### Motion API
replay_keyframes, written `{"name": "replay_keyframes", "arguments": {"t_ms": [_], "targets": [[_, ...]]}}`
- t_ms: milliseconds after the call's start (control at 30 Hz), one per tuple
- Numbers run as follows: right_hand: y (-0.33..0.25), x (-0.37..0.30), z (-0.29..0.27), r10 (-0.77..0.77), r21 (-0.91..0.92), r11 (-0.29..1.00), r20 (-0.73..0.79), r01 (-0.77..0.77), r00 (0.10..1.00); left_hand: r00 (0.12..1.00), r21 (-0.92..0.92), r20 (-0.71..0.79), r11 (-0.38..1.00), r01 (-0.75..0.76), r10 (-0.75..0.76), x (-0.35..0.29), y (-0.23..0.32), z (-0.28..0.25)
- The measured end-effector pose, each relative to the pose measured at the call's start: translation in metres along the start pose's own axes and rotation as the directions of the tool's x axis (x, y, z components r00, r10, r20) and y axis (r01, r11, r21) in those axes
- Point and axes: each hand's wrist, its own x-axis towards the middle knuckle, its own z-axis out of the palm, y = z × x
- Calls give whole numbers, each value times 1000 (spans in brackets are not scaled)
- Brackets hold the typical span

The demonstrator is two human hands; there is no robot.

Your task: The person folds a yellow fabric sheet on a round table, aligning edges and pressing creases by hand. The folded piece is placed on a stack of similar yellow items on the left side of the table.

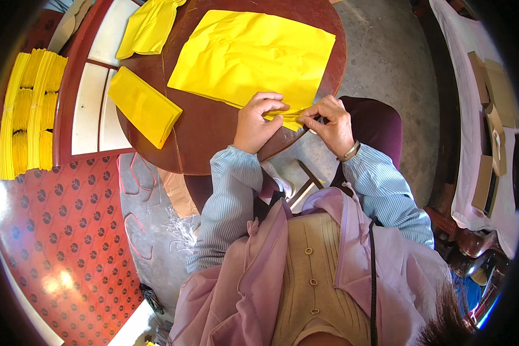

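Note:
A wide yellow paper sheet [254, 55], lightly creased, lies on the round red-brown table [207, 130]. Its near edge is bunched into narrow folds between my two hands. My left hand [256, 121] grips that edge with thumb and curled fingers. At the near right corner my right hand [330, 123] pinches the same edge between thumb and fingertips. Whether one sheet or several layers lie there, I cannot tell. To the left rests a folded yellow paper packet [144, 106], and beyond it a second folded yellow piece [150, 26].
Stacked yellow paper bundles [32, 112] stand at the far left, next to a red-framed white panel [89, 106]. Below is a red patterned board [69, 248]. Pink cord loops [137, 236] and white shreds [181, 230] lie on the floor. Cardboard pieces [493, 127] rest on white cloth at right.

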Motion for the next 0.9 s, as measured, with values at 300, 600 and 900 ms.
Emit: {"name": "replay_keyframes", "arguments": {"t_ms": [300, 600, 900], "targets": [[-1, 1, -1, -1, -3, 1000, 1, 1, 1000, 995, 52, -89, 998, -48, 52, -1, 2, 7], [-2, -1, -3, -41, 5, 999, -9, 41, 999, 975, 78, -218, 997, -31, 47, 4, -1, 18], [0, -1, -2, -26, -19, 999, 9, 26, 1000, 990, 94, -134, 995, -32, 44, 3, 0, 8]]}}
